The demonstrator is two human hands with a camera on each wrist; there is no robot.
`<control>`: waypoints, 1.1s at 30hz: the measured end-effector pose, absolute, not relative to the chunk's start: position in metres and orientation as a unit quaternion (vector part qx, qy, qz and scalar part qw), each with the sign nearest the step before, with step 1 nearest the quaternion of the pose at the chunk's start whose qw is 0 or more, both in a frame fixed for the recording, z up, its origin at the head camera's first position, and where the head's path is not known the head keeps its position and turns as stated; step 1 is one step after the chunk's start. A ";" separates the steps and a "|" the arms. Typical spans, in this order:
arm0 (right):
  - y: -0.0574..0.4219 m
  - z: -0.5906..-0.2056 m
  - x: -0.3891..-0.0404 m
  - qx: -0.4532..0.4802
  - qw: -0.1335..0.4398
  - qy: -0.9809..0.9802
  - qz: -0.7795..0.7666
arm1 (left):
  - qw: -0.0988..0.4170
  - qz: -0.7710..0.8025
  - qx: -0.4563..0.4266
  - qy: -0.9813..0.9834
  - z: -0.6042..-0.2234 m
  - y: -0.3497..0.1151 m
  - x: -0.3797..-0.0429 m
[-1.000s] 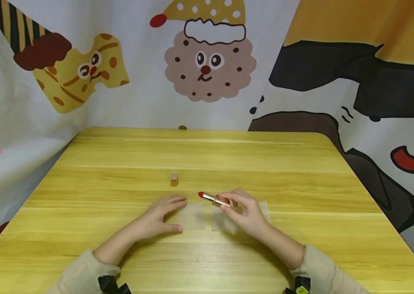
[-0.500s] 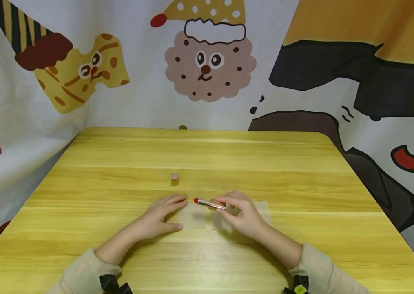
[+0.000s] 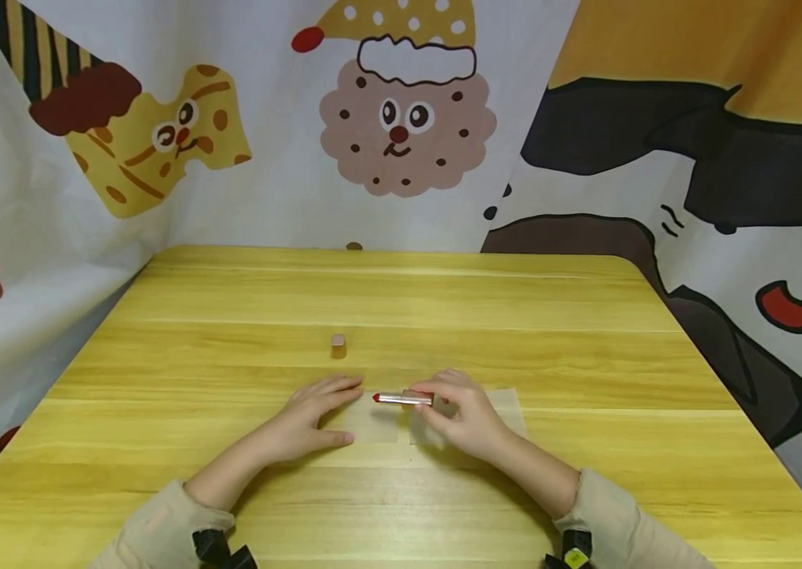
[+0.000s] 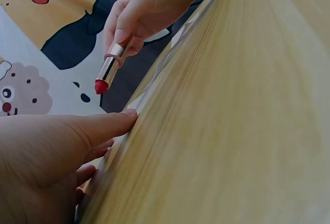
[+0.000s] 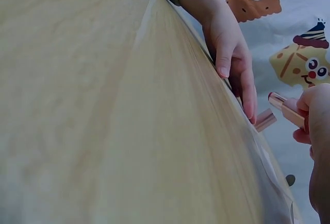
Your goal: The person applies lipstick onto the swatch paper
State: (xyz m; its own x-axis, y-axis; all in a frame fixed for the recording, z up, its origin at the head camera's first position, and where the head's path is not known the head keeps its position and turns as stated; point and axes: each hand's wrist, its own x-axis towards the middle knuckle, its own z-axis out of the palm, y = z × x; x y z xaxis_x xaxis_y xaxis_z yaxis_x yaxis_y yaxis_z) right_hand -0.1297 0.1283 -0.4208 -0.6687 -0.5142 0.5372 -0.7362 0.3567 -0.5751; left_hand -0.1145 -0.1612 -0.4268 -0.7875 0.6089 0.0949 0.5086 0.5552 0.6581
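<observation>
In my right hand (image 3: 468,417) I pinch an uncapped lipstick (image 3: 408,398) by its rose-gold base, the red tip pointing left. It is held above the table, over the gap between two thin pale sheets. My left hand (image 3: 297,423) lies with fingers spread, fingertips and thumb on the edge of the left sheet (image 3: 375,427). The right sheet (image 3: 510,407) lies partly under my right hand, which hides much of it. Beyond my left fingers stands the lipstick cap (image 3: 338,346), small and rose-gold. The left wrist view shows the red lipstick bullet (image 4: 101,86) raised off the surface.
The wooden table (image 3: 401,300) spreads out around the hands, its far edge meeting a hanging cloth (image 3: 265,205) printed with cartoon food. Dark devices are strapped at both sleeves.
The right hand has lowered the lipstick slightly and tilted it from slanting to nearly level, its red tip shifting left and nearer to me. The left hand stays in place.
</observation>
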 end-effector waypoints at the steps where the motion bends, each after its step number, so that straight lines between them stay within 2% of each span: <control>1: 0.128 -0.420 -0.130 0.385 0.134 -0.814 0.414 | 0.071 0.348 0.318 0.879 -0.427 -0.161 -0.115; 33: 0.109 -0.422 -0.138 0.403 0.115 -0.827 0.376 | 0.072 0.347 0.306 0.883 -0.425 -0.160 -0.113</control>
State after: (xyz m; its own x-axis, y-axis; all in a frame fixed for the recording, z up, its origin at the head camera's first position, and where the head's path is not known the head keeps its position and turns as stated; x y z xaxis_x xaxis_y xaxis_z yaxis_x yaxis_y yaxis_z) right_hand -0.1381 0.1088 -0.4216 -0.6495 -0.5795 0.4922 -0.7519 0.3935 -0.5289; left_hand -0.1131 -0.1600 -0.4252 -0.8017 0.5916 0.0849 0.4909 0.5708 0.6581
